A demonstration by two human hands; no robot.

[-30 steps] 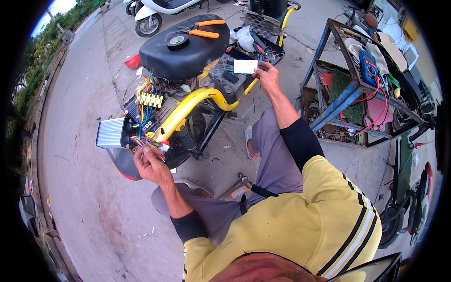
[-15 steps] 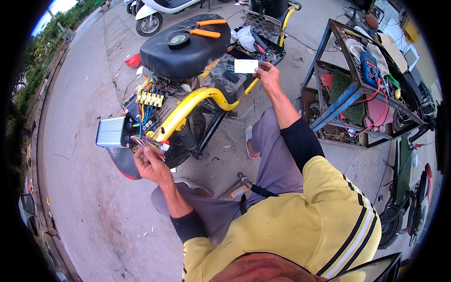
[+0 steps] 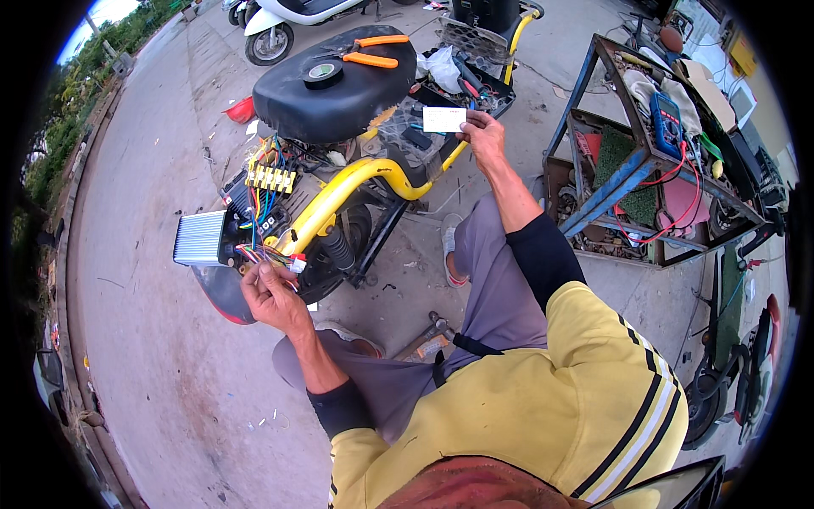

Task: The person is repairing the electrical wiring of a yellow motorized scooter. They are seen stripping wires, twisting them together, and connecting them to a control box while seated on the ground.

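Observation:
A small white card [image 3: 441,120] is pinched in my right hand [image 3: 482,140], held over the yellow-framed scooter [image 3: 356,176]. My left hand [image 3: 272,295] grips a bundle of coloured wires [image 3: 257,254] with white plugs, just beside a silver finned controller box [image 3: 199,239]. Above it, yellow-and-black connector blocks [image 3: 270,180] sit among more wires. The scooter's black seat [image 3: 297,110] lies tilted on top, carrying a roll of black tape [image 3: 322,78] and orange-handled pliers [image 3: 370,61].
A rusty metal cart [image 3: 606,216] on my right holds a blue multimeter [image 3: 666,122], red leads and clutter. An open tray of tools [image 3: 487,89] is at the scooter's far end. A white scooter [image 3: 263,42] stands behind, a red bowl [image 3: 240,110] on the ground, a hammer [image 3: 438,327] near my legs.

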